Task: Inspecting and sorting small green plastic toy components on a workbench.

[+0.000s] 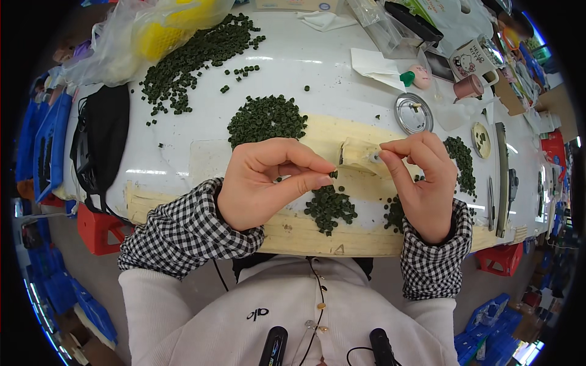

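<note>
My left hand (259, 177) is closed in a pinch on a small dark green part (333, 174), held between thumb and forefinger. To its right, my right hand (428, 186) pinches a small pale, greyish-tipped piece (375, 157) whose kind I cannot make out. Between the two hands stands a cream-coloured block (359, 152), close to the right fingertips. A heap of dark green parts (267, 122) lies beyond my left hand. Nearer to me, a smaller pile (330, 210) sits between my wrists, and another pile (395, 213) is partly hidden by my right hand.
A large spread of green parts (195, 61) lies far left, beside a plastic bag (113, 52) and black cloth bag (107, 140). A round metal lid (414, 113), pink mug (469, 87), small dish (481, 140), tweezers (491, 204) and more green parts (461, 166) are at right.
</note>
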Motion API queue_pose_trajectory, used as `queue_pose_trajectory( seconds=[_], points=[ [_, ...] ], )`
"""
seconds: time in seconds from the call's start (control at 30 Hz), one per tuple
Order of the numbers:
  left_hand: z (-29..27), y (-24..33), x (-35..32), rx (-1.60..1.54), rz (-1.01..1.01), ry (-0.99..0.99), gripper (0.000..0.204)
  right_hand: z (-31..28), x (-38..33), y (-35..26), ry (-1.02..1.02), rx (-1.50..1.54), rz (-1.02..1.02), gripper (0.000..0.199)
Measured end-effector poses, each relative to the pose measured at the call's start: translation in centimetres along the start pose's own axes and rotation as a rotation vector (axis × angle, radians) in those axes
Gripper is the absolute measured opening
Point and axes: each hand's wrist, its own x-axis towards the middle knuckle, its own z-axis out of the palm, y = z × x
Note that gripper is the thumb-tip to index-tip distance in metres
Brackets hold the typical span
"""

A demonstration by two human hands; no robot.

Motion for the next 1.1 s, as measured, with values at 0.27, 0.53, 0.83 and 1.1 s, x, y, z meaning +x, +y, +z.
queue_pose_trajectory(
  seconds=[0.27,0.53,0.83,1.1],
  points=[
    [0.2,0.3,-0.2,0.006,-0.044,-0.018,0.017,-1.3,-0.4,-3.0,0.149,0.225,-0.161,0.011],
    [0.5,0.3,0.0,0.02,-0.066,-0.051,0.016,1.2,-0.9,-2.6,-0.018,0.565,-0.156,0.011],
    [0.5,0.3,0.0,0.007,-0.067,-0.048,0.016,1.4,-0.5,-2.6,-0.001,0.525,-0.24,0.013],
    [0.5,0.3,0.1,0.027,-0.05,-0.052,0.016,1.5,-1.0,-2.7,0.031,0.621,-0.122,0.01]
  ],
)
